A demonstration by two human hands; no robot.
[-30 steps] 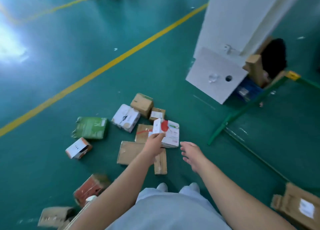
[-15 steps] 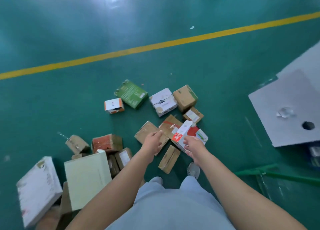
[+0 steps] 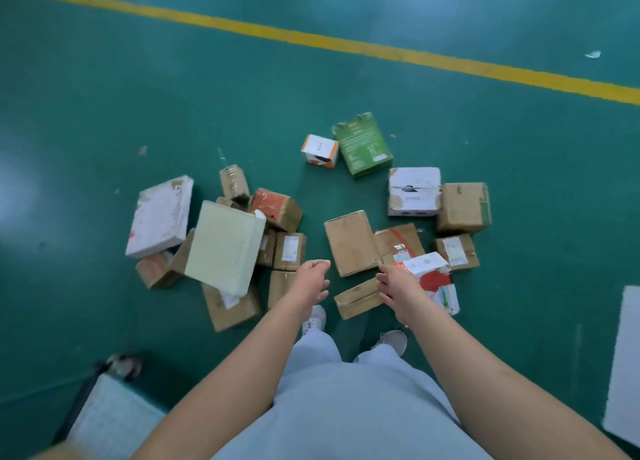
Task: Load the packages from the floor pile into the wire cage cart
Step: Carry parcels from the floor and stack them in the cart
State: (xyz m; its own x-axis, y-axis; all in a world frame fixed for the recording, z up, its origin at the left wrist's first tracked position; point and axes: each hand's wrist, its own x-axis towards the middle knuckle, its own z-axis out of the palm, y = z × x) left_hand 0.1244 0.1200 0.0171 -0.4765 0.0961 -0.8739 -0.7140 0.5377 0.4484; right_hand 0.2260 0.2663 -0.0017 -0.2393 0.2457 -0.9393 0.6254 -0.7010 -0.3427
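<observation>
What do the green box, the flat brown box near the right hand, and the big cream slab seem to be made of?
Green box: probably printed cardboard, smooth with a slight sheen, dented top corners.
Flat brown box: plain corrugated cardboard by its look, matte, scuffed edges.
Cream slab: uncertain; its thick, plain, matte faces suggest foam board or a wrapped parcel.

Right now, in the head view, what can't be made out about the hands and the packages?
- Right hand: its fingers cover the red and white box edge; grip unclear.
- Labels on brown boxes: too small, blurred.
- White panel: cut by the right edge.
- Wire cage cart: not identifiable; only a blurred grey object bottom left.
</observation>
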